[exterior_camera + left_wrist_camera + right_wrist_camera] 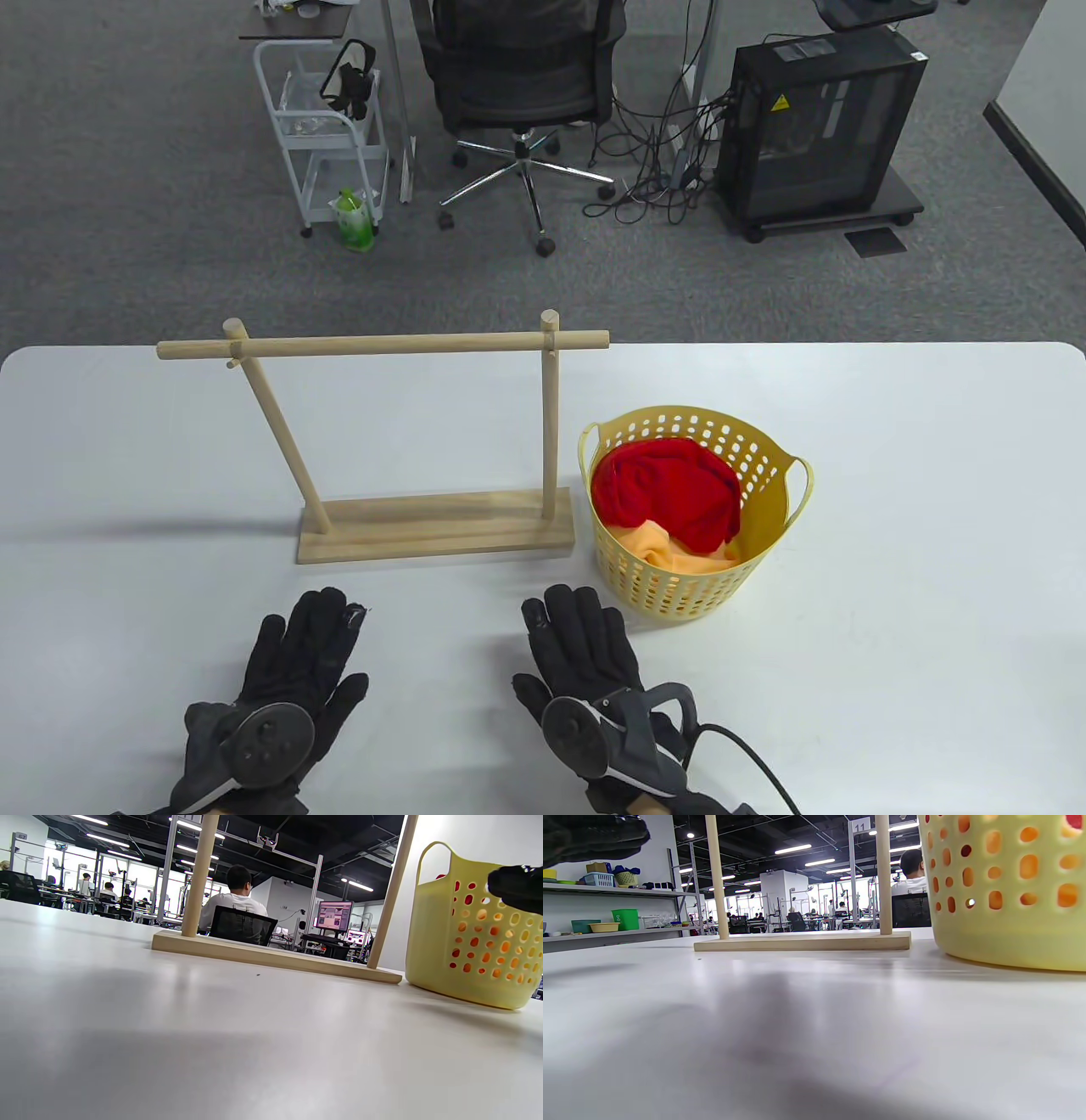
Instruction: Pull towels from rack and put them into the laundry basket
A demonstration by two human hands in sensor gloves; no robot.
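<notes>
The wooden rack (433, 526) stands bare at the table's middle, its top bar (382, 345) carrying no towel. To its right sits the yellow laundry basket (768, 543), holding a red towel (670, 492) over an orange towel (670, 548). My left hand (301, 658) lies flat on the table in front of the rack, fingers straight, holding nothing. My right hand (581, 649) lies flat beside it, just left of the basket, also empty. The wrist views show the rack base (271, 957) (801, 941) and the basket wall (471, 933) (1005, 887) from table height.
The white table (891, 637) stretches right of the basket and left of the rack. Beyond its far edge are an office chair (517, 76), a white cart (327, 136) and a black computer case (819, 119) on grey carpet. A cable (755, 760) trails from my right wrist.
</notes>
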